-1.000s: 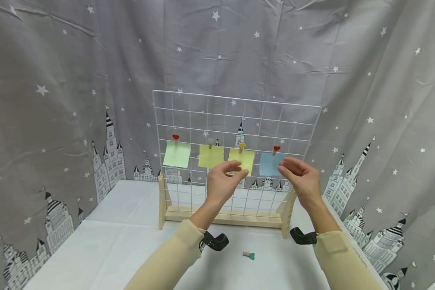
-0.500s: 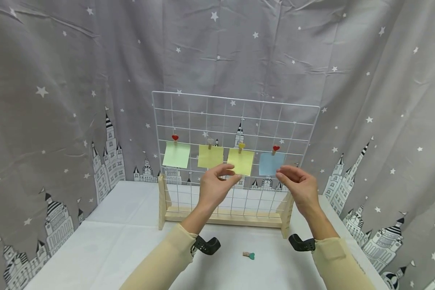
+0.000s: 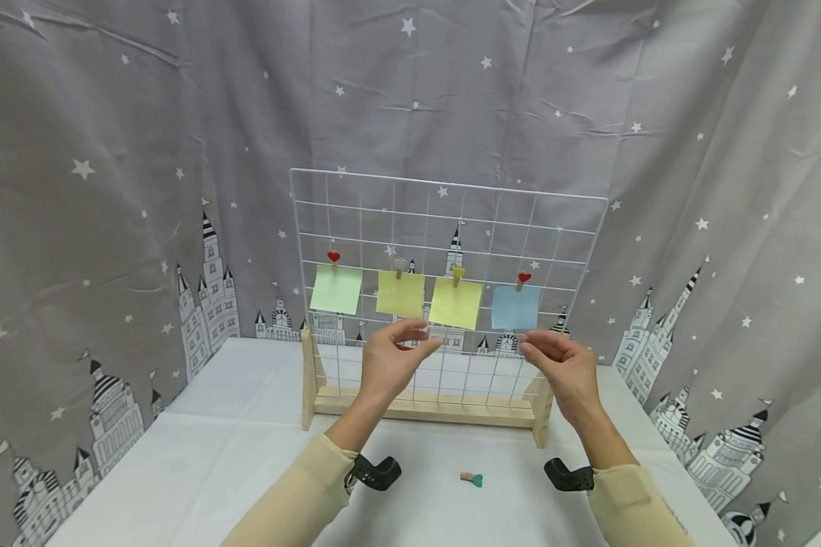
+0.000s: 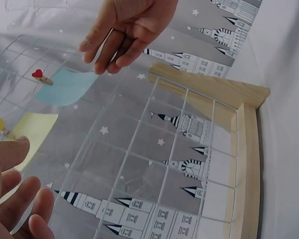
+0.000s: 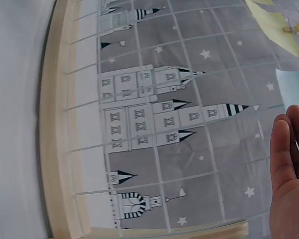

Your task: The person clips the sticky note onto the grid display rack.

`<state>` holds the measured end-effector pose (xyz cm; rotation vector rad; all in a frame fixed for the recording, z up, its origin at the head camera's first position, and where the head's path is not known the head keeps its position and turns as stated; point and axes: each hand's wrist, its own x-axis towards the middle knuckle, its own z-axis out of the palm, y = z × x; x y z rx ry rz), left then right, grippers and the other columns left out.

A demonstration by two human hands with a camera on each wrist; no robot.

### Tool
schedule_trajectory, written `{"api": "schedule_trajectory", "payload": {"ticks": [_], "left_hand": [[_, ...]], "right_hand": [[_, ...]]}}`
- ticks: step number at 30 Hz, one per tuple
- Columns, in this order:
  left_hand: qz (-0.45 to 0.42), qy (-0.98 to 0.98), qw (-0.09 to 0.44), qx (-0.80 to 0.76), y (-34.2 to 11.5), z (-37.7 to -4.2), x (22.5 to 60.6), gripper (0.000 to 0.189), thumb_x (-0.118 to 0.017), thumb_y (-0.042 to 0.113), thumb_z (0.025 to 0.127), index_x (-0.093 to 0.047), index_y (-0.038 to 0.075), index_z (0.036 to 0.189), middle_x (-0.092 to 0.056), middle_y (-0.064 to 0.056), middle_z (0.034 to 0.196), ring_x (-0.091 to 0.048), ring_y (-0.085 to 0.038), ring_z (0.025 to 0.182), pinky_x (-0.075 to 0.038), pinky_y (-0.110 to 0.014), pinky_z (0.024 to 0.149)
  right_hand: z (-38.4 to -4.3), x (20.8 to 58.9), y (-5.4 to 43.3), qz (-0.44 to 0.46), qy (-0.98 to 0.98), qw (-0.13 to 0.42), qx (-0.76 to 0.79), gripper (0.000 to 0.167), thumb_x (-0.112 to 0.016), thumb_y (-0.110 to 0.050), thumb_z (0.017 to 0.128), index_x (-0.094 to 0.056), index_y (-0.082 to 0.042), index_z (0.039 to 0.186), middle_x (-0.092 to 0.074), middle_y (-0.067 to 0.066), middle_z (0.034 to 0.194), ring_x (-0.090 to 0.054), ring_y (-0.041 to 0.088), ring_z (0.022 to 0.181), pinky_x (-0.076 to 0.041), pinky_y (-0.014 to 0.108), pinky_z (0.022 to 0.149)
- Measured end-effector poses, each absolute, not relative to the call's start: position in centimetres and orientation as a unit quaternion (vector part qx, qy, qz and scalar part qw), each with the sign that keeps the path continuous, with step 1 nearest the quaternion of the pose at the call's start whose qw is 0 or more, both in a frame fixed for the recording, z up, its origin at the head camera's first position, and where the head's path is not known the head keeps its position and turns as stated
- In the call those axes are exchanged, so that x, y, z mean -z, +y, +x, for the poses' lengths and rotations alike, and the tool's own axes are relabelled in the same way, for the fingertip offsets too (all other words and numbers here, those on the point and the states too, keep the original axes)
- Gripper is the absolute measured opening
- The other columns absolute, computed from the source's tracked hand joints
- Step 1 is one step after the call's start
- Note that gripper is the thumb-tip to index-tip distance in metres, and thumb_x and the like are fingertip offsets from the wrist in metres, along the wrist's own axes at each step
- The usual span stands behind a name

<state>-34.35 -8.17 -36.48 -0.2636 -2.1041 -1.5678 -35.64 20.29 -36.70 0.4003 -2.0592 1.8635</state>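
In the head view my left hand (image 3: 391, 363) hovers in front of the wire grid (image 3: 445, 220), just under the bright yellow sticky note (image 3: 455, 302). Its fingers are loosely bent, thumb and fingertips apart, with nothing between them. My right hand (image 3: 565, 371) is held likewise below the blue sticky note (image 3: 516, 307); in the left wrist view its fingertips overlap the lower corner of the blue note (image 4: 67, 89). A green note (image 3: 336, 289) and a darker yellow note (image 3: 400, 293) hang farther left. Small heart-topped clothespins pin all the notes in a row, such as a red one (image 3: 523, 279).
The grid stands upright in a wooden base (image 3: 424, 410) on a white-covered table (image 3: 212, 448). A clothespin with a green heart (image 3: 472, 479) lies on the table between my forearms. Behind hangs a grey curtain (image 3: 356, 91) with stars and castles.
Both hands have drawn down from the notes. The left has also moved left, uncovering the bright yellow note; the right has dropped off the blue note's edge in the head view.
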Motion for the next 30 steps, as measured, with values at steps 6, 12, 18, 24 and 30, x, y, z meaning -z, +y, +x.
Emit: {"api": "schedule_trajectory", "payload": {"ticks": [6,12,18,24,30], "left_hand": [[-0.078,-0.776,0.254,0.572,-9.5,-34.3,37.3,0.036,-0.086,0.032,0.085,-0.077,0.023,0.118,-0.079,0.001,0.101,-0.072,-0.024,0.095,-0.057,-0.037,0.082],[-0.055,-0.788,0.259,0.556,-10.8,-34.3,37.7,0.035,-0.086,0.035,0.085,-0.077,0.025,0.117,-0.079,0.002,0.1,-0.072,-0.022,0.09,-0.056,-0.035,0.077],[-0.04,-0.791,0.254,0.555,-12.1,-34.0,38.0,0.036,-0.086,0.034,0.086,-0.076,0.024,0.119,-0.079,0.0,0.103,-0.072,-0.024,0.093,-0.056,-0.035,0.078],[-0.025,-0.793,0.249,0.555,-13.3,-33.9,38.4,0.038,-0.086,0.034,0.085,-0.076,0.021,0.12,-0.079,-0.001,0.104,-0.072,-0.023,0.092,-0.056,-0.033,0.077],[-0.017,-0.782,0.251,0.571,-14.7,-33.6,38.6,0.038,-0.085,0.029,0.087,-0.075,0.017,0.121,-0.079,-0.006,0.106,-0.072,-0.027,0.096,-0.056,-0.031,0.077]], "right_hand": [[-35.5,38.3,20.1,0.114,-0.731,0.15,-0.656,0.043,-0.081,-0.019,0.091,-0.067,0.004,0.125,-0.076,-0.018,0.1,-0.071,0.003,0.099,-0.057,0.018,0.089],[-35.3,39.7,19.9,0.082,-0.745,0.128,-0.65,0.042,-0.08,-0.022,0.092,-0.068,0.001,0.126,-0.075,-0.018,0.1,-0.07,0.003,0.099,-0.056,0.017,0.089],[-35.4,40.8,19.7,0.07,-0.754,0.117,-0.642,0.04,-0.08,-0.022,0.092,-0.069,-0.002,0.125,-0.075,-0.016,0.102,-0.07,0.003,0.099,-0.057,0.018,0.088],[-35.3,41.3,19.6,0.064,-0.754,0.117,-0.643,0.039,-0.081,-0.021,0.091,-0.07,-0.002,0.123,-0.075,-0.016,0.1,-0.071,0.003,0.098,-0.057,0.019,0.087],[-35.2,41.7,19.4,0.067,-0.748,0.111,-0.651,0.04,-0.081,-0.022,0.091,-0.07,-0.002,0.124,-0.076,-0.015,0.101,-0.071,0.004,0.098,-0.057,0.019,0.088]]}}
